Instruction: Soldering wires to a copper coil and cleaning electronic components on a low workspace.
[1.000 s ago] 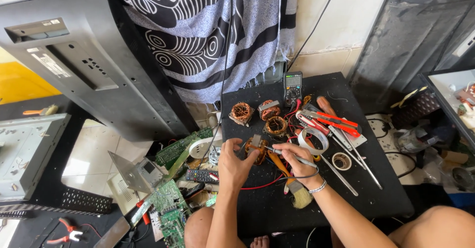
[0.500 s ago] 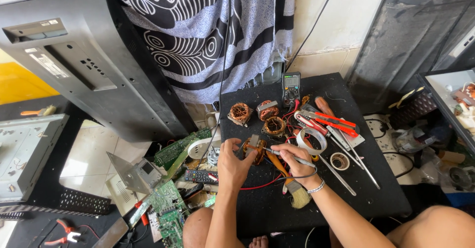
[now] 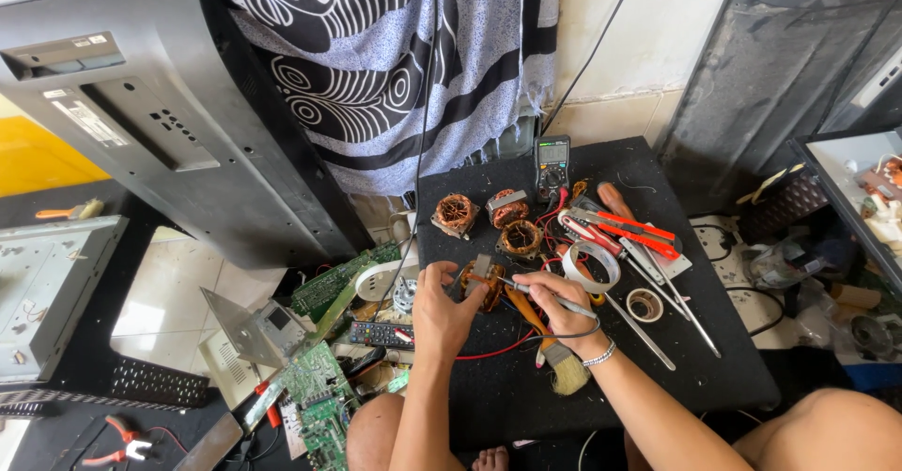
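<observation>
On a low black work mat (image 3: 526, 396) crowded with tools, a person seated close behind it works at a small copper-wound motor coil (image 3: 482, 283) that lies near the mat's left edge, just in front of three similar coils (image 3: 520, 238) lined up farther back. The left hand (image 3: 443, 309) is curled around the coil's near side, fingers gripping it and steadying it on the mat, while the right hand (image 3: 561, 304) grasps a slim soldering iron (image 3: 540, 295) like a pen, its tip pointed left and resting at the coil's top. Judging by the scene, the work on this coil looks to be midway: the tip is at the winding and red leads (image 3: 489, 349) trail loose across the mat, and whether any joint is finished is too small to tell. Both forearms reach in from the near edge, wrists low, the right wrist wearing a bracelet. A multimeter (image 3: 552, 164) stands at the far edge, red-handled pliers (image 3: 628, 230) and a roll of tape (image 3: 592, 266) lie to the right, a brush (image 3: 554, 358) rests near the right hand, and green circuit boards (image 3: 318, 405) sit on the floor at left.
</observation>
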